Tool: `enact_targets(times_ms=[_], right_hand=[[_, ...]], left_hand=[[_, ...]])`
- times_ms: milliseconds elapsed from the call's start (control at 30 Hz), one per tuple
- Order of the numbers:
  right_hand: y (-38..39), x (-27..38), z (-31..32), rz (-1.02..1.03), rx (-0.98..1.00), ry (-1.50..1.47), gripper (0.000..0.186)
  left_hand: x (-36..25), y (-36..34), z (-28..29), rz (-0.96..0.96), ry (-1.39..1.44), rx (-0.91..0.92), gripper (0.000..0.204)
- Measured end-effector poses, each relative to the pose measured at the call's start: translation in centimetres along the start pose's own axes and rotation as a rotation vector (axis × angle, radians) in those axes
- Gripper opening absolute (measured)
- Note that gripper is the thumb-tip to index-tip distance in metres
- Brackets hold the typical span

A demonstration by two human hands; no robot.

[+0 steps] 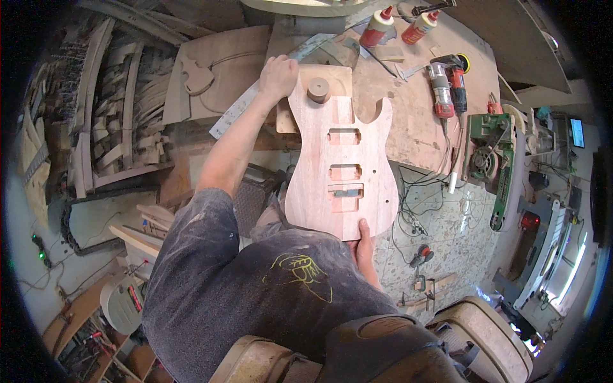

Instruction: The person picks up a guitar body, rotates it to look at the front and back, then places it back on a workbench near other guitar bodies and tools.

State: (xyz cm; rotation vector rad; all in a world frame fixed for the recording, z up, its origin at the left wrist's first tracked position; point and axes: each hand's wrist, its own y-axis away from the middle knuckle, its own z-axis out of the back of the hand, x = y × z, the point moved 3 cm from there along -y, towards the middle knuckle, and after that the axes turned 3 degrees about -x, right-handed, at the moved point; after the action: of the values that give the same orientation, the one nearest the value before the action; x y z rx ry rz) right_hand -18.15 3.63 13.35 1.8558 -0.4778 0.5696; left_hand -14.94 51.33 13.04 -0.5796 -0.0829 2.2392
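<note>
An unfinished electric guitar body [345, 156] of pale pinkish wood lies in front of my chest, with a neck pocket, several pickup cut-outs and small drilled holes. My left hand [279, 78] is closed at the tip of its longer left horn, fingers curled and partly hidden. At the near end, my right hand [364, 250] grips the edge, thumb on the top face and fingers out of sight underneath. A round brown sanding-drum-like cylinder [318, 90] with a centre hole stands by the neck end. Beneath that end is a tan rounded-corner board [343, 73].
The workbench [418, 137] carries two red-capped glue bottles [377, 27], a corded trim tool [440, 89] and a red power tool [458, 89]. A green belt sander [495, 163] stands right. Wood offcuts [118, 108] fill the left rack; cables [412, 217] hang over the floor.
</note>
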Motion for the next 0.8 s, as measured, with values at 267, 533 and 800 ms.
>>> enact_targets(times_ms=[267,533,800], right_hand=[[-0.5,-0.4,0.6,-0.02,0.0,-0.022,0.062],[0.2,0.2,-0.5,-0.012,-0.016,-0.01,0.063],[-0.8,-0.8,0.7,-0.007,-0.003,0.007,0.058]], left_hand=[[0.2,-0.3,-0.3,0.054,0.005,0.029,0.04],[0.7,-0.2,-0.8,0.05,-0.016,0.023,0.039],[0.5,-0.3,-0.6,0.045,-0.001,-0.046,0.037]])
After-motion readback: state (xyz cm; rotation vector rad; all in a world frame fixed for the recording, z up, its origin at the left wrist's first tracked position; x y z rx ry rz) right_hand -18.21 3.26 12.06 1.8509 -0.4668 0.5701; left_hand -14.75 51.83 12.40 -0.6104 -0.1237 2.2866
